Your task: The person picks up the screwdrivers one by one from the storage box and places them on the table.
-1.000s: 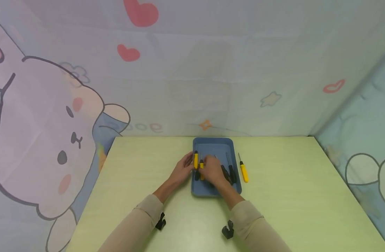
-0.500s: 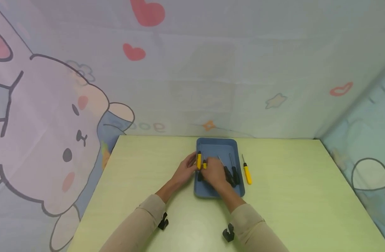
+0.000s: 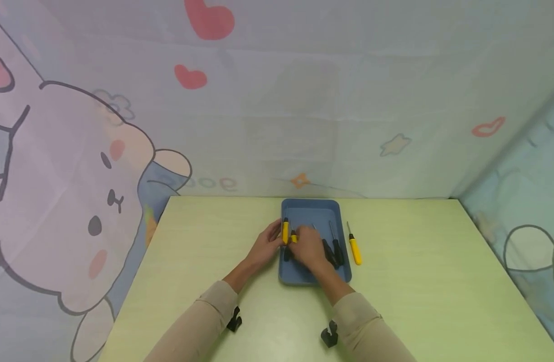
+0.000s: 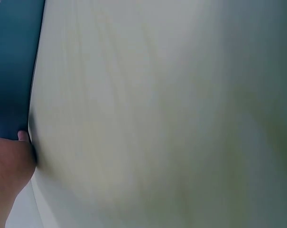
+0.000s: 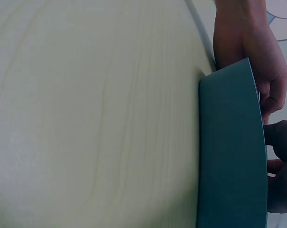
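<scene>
In the head view a blue tray (image 3: pixel 310 203) holds several screwdrivers with yellow or black handles. My left hand (image 3: pixel 264 246) grips the tray's left side, fingers along the outside. Its fingertips touch the wall in the left wrist view, where the hand (image 4: pixel 10 161) sits at the lower left. Reaching into the tray, my right hand (image 3: pixel 308 247) pinches a yellow-handled screwdriver (image 3: pixel 294 239), most of whose handle is covered. Another yellow-handled screwdriver (image 3: pixel 285 231) lies along the left wall. A black-handled screwdriver (image 3: pixel 337 251) rests at the right, beside a second one.
A further yellow-handled screwdriver (image 3: pixel 355 251) lies on the pale wooden table (image 3: pixel 408 291), just right of the tray. Printed cloth (image 3: pixel 304 100) hangs behind the table's back edge. Black clips (image 3: pixel 330 334) hang below both sleeves.
My right hand has closed further over the yellow handle, so less of it shows than a second ago. The left hand stays at the tray's side; the whole view has shifted slightly.
</scene>
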Demonstrator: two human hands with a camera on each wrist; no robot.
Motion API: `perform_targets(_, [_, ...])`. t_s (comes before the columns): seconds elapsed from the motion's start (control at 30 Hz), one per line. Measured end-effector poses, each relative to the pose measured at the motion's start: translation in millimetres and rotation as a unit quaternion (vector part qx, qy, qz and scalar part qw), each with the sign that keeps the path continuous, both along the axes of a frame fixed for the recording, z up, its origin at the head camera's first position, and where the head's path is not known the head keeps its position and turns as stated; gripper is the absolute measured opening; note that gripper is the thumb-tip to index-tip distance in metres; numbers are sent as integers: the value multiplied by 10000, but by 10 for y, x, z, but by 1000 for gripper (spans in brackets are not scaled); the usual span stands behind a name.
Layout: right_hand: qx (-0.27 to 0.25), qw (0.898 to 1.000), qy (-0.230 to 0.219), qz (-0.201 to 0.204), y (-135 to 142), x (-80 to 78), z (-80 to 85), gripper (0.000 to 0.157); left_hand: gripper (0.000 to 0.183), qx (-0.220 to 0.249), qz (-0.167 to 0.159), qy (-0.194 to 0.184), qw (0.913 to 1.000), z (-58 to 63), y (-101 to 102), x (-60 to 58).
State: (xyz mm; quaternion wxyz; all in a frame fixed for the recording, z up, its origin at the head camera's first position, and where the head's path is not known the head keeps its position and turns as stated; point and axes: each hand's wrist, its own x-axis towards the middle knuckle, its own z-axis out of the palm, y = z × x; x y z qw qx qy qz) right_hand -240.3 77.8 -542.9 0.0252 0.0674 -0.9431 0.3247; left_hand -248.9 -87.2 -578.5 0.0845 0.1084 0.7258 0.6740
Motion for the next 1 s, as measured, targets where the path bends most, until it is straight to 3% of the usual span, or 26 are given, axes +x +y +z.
perform_targets(0.23, [-638, 9963, -559, -137, 57, -57, -5, 37, 69, 48, 7, -51, 10000, 19, -12, 4])
perform_targets(0.47, [-855, 9922, -884, -179, 88, -62, 11, 40, 69, -12, 53, -76, 10000, 10, -5, 10])
perform_targets(1.0, [-1056, 9923, -617, -203, 97, -48, 94, 42, 67, -42, 87, -80, 9999, 3, -7, 21])
